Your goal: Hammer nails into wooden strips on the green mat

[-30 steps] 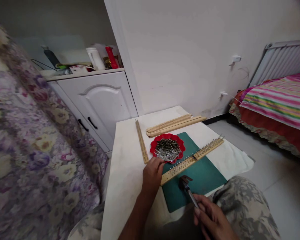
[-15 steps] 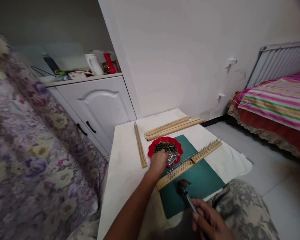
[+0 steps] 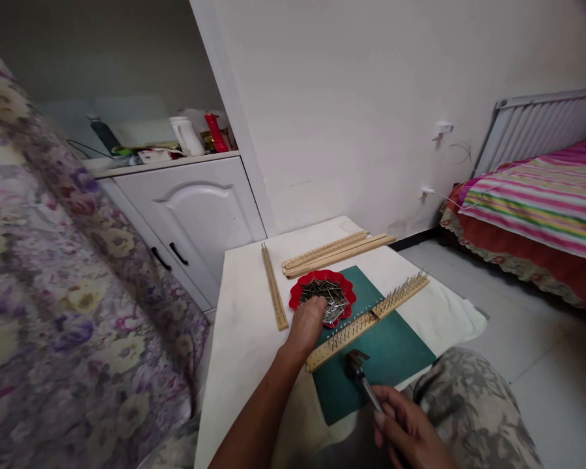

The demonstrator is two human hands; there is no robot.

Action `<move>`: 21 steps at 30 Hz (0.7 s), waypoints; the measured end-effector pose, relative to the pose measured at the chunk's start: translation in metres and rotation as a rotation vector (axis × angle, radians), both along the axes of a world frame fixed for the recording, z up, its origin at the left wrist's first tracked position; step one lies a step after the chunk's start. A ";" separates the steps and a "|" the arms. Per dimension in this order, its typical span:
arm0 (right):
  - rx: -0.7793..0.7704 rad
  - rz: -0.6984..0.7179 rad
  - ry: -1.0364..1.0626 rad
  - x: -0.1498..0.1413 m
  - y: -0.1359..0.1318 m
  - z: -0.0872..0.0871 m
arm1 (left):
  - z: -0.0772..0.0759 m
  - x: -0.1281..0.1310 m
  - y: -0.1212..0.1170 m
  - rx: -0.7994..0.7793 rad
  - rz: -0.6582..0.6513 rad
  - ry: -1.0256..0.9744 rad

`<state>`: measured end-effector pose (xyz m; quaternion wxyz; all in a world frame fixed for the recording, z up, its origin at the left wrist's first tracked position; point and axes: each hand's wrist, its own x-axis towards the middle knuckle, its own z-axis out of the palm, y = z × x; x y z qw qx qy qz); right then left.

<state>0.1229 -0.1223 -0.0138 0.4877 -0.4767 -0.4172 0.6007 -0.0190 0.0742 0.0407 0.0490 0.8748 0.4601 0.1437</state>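
My left hand (image 3: 308,320) reaches over the near left rim of a red scalloped bowl (image 3: 295,290). Its fingers are bent together at the nails (image 3: 334,294) inside, and whatever they pinch is hidden. My right hand (image 3: 403,423) is wrapped round the handle of a claw hammer (image 3: 366,384), whose head hovers over or rests on the green mat (image 3: 395,352); I cannot tell which. Between bowl and hammer, a wooden strip (image 3: 322,355) lies slantwise across the mat. Many nails stand upright along it, while its near left end shows bare holes.
Several wooden strips (image 3: 339,254) lie behind the bowl, and another narrow strip (image 3: 273,290) lies to its left. A white cloth (image 3: 244,365) covers the table. A floral curtain (image 3: 102,312) hangs at left, with a cabinet (image 3: 200,221) behind; a bed (image 3: 542,202) stands at right.
My left hand has drawn back slightly toward the near side of the bowl, fingers still at the nails. The hammer stays in my right hand, almost unmoved. The camera view has tilted slightly.
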 end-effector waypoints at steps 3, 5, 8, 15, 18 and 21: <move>0.002 0.001 0.001 -0.001 0.000 0.000 | 0.000 -0.006 -0.006 -0.002 -0.028 -0.088; -0.006 -0.004 -0.008 -0.002 0.000 0.001 | -0.002 -0.011 -0.012 0.005 -0.051 -0.211; -0.030 -0.012 -0.016 -0.003 -0.002 0.002 | -0.004 -0.020 -0.023 0.007 -0.068 -0.385; -0.014 -0.011 -0.028 -0.003 -0.006 0.004 | -0.007 -0.032 -0.054 -0.220 0.144 -0.663; -0.015 -0.018 -0.028 -0.002 -0.005 0.003 | -0.009 -0.036 -0.063 -0.277 0.190 -0.731; -0.018 -0.025 -0.023 -0.003 -0.005 0.003 | -0.010 -0.039 -0.068 -0.249 0.202 -0.754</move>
